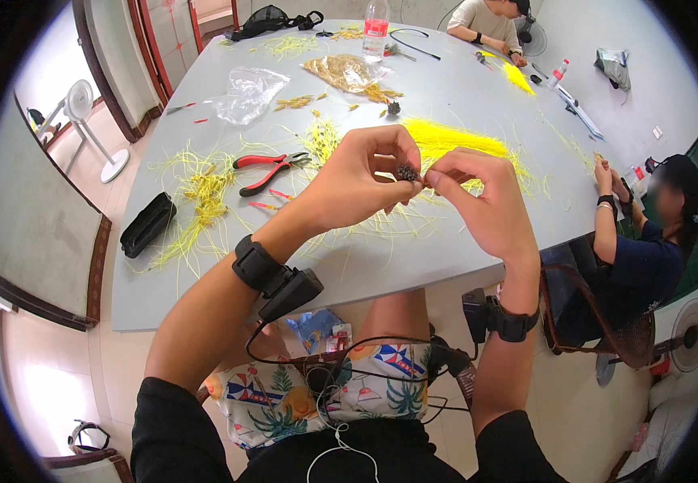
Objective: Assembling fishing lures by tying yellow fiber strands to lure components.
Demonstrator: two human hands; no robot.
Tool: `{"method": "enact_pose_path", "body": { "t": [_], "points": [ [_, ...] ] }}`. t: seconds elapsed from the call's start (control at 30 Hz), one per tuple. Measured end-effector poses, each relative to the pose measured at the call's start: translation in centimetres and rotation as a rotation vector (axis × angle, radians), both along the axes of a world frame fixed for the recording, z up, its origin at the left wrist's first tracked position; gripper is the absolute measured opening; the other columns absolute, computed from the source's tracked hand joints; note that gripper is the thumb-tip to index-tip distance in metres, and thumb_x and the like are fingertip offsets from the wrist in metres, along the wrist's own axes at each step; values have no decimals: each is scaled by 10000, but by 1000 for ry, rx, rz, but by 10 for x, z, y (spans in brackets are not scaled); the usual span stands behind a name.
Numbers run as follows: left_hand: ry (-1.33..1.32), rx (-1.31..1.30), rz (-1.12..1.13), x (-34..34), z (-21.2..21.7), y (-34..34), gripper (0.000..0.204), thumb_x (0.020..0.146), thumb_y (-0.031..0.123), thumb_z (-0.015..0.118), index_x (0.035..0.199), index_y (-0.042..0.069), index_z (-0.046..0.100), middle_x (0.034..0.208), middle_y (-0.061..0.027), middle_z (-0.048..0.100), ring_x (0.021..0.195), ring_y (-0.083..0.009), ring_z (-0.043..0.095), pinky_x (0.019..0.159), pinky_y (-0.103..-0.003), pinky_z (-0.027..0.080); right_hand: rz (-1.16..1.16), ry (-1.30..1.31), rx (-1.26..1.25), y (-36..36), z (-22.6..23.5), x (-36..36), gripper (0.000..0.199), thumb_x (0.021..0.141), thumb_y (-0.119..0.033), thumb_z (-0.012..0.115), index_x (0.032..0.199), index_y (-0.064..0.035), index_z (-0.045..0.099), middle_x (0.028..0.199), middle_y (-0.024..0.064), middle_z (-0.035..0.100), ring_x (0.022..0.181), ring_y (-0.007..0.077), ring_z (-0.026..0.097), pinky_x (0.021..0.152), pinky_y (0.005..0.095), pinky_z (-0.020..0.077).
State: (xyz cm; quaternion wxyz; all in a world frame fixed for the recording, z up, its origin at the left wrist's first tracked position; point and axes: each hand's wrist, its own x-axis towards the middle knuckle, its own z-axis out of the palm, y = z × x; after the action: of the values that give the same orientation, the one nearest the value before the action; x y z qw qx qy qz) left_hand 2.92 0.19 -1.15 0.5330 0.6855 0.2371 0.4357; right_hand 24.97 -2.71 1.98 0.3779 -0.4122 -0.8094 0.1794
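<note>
Over the near part of the grey table, my left hand (362,179) is closed on a small dark bumpy cluster (406,172), like a tiny cone. My right hand (484,195) meets it with thumb and forefinger pinched at the cluster's right end, where a small brownish bit shows, too small to name. Just beyond and partly behind both hands lies a bundle of bright yellow strands (457,138). Left of my left hand are pliers (272,171) with red and black handles. A second dark cluster (394,108) rests farther back.
Tangled yellow tied pieces (206,197) and a black case (148,225) are at the left. Behind lie a clear plastic bag (250,92), a bag of brownish pieces (347,72) and a bottle (375,34). Co-workers sit at the right (647,241) and far right (490,24).
</note>
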Motion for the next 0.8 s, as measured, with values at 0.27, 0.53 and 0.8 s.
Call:
{"method": "enact_pose_path", "body": {
  "t": [0.27,0.53,0.8],
  "points": [
    [11,4,-10,1,4,-4,211,901,46,795,1010,68,615,885,-2,692,781,-68,659,595,-219,507,-22,101,-58,0,-1,-3,161,974,-98,713,1014,50,764,873,123,767,808,166,729,806,318,584],
    [14,33,-6,2,2,-4,208,902,49,798,1000,69,616,907,1,693,771,-65,657,581,-217,501,-21,142,-54,3,-3,-3,149,976,-99,724,999,46,754,866,106,763,798,146,725,790,297,579],
    [24,39,-4,1,3,-2,212,898,44,801,996,68,614,882,-13,692,752,-65,656,563,-214,495,-11,85,-9,7,-4,10,122,966,-110,744,978,11,761,878,59,760,784,117,683,730,272,540]
  ]
}}
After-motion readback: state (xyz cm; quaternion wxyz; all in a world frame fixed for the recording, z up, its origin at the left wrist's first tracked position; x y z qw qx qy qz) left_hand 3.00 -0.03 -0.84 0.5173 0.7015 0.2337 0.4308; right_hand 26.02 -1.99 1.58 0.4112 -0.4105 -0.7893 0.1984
